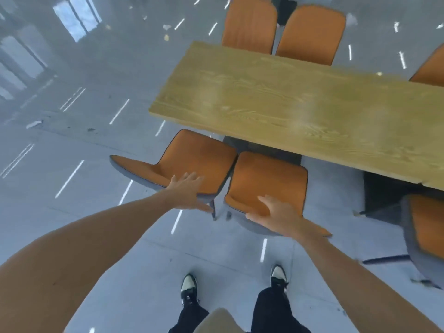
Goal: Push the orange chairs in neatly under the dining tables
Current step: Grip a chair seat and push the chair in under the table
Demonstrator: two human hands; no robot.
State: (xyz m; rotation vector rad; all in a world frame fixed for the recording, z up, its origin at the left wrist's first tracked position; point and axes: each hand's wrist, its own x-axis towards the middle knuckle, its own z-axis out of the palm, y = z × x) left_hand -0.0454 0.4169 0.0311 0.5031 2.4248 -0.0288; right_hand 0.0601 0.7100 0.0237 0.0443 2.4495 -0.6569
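Hands: both are spread, fingers straight; the left hand lies on the top edge of the backrest of the left orange padded chair with the grey shell, and the right hand lies likewise on the right orange padded chair with the grey shell. Neither hand grips.
Chairs in hand: they stand side by side, touching or nearly so at the inner edges, on the near side of the long pale wood-grain tabletop; both seats are still mostly out from under it.
Left chair angle: it is turned outward, its backrest swung toward the open glossy grey tiled floor, and sits just at the tabletop's end corner.
Risk, skew: pushed from flat palms, the turned chair would probably pivot rather than slide straight, ending crooked or past the tabletop's end.
Risk, collision: the two chairs could jam shoulder to shoulder if pushed at uneven speed.
Risk, snag: the dark table base lies just behind the seats; a leg might catch it and stop one chair short.
Risk, slip: open palms could slide off the curved back edges, on a floor that looks slick.
Other chairs: two orange chairs at the far side appear tucked in; another orange chair at the right edge stands out from the tabletop.
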